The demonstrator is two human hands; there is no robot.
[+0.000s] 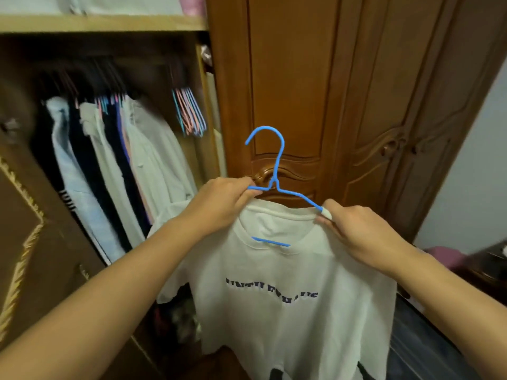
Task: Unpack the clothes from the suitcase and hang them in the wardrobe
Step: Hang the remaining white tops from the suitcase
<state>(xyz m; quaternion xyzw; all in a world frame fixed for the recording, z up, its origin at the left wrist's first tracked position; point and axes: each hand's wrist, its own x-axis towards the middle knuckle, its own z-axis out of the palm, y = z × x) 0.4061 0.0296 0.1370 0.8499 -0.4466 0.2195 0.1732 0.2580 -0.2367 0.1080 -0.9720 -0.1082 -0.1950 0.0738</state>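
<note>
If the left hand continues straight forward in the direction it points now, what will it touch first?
Probably the closed brown wooden wardrobe door, around its carved handle, which lies right behind the left hand gripping the blue wire hanger. Depth is unclear in one view.

We see a white T-shirt (288, 272) with dark lettering across the chest, hanging upright on a blue wire hanger (270, 171), hook up, in front of the open wardrobe (104, 23) holding hung clothes (115, 165).
</note>
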